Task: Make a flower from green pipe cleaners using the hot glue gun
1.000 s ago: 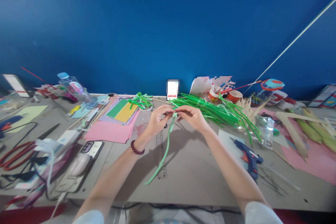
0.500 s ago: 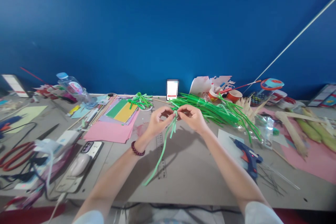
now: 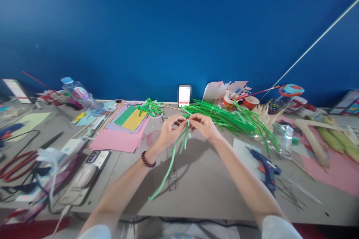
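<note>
Both hands meet over the middle of the table, pinching light green pipe cleaners (image 3: 171,164). My left hand (image 3: 171,130) is closed on them at their upper end, thumb and forefinger together. My right hand (image 3: 205,126) pinches the same bunch from the other side, its fingertips almost touching the left ones. One long strand hangs down toward the table's front edge, and shorter ends dangle beneath the fingers. Just behind the hands lies a big pile of green pipe cleaners (image 3: 227,117). A clear ruler (image 3: 173,175) lies flat below the hands.
On the right are a blue glue gun (image 3: 266,168), thin wires and corn husks (image 3: 315,143). Coloured sheets (image 3: 117,140), a phone (image 3: 97,160), red-handled scissors (image 3: 21,162) and a plastic bottle (image 3: 78,91) lie left. A lit phone (image 3: 184,95) leans on the blue wall.
The long strand's free end has swung slightly left, and the short ends have shifted a little. Both hands stay in almost the same place, still pinching the pipe cleaners.
</note>
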Demonstrator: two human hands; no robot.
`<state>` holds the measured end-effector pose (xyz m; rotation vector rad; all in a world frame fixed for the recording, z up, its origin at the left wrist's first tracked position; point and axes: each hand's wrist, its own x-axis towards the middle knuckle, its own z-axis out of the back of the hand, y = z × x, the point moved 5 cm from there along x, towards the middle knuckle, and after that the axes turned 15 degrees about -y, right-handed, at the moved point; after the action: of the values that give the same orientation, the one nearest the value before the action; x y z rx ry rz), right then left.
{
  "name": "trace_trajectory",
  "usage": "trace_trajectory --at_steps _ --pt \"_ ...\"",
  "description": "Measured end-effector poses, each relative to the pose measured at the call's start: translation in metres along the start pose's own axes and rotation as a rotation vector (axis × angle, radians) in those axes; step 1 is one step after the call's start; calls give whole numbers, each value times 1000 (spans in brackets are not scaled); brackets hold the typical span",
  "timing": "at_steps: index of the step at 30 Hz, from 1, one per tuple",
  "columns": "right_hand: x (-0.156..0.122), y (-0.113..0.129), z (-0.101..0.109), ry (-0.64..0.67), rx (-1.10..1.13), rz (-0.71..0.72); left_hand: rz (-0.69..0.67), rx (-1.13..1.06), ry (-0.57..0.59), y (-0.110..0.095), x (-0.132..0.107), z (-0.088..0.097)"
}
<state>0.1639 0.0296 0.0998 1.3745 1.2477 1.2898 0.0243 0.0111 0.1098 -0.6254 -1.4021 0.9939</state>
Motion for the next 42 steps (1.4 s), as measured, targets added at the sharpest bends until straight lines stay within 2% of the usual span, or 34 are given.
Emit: trace_trajectory --at_steps 5,9,12,15,18,20,23,29,34,42 --pt "0 -8 -1 -30 122 -131 195 -156 2 10 0 -3" --pt "2 -9 2 -111 126 -125 302 -220 28 18 0 -7" --pt "1 -5 3 -116 48 -44 386 -260 35 26 -1 -9" --pt "0 3 3 -97 -85 119 441 -283 46 32 -3 -11" --pt "-2 10 6 -108 -208 279 464 -307 49 31 -4 -13" --pt "-2 10 7 -107 -243 312 491 -334 30 29 -4 -13" --pt "-1 7 9 -111 -236 279 558 -381 20 29 -5 -14" --pt "1 3 9 -178 -301 296 650 -279 174 41 -13 -19" --pt "2 2 8 -131 -336 302 669 -308 171 42 -14 -20" --pt "4 -5 8 -48 -162 85 635 -307 192 44 -13 -19"
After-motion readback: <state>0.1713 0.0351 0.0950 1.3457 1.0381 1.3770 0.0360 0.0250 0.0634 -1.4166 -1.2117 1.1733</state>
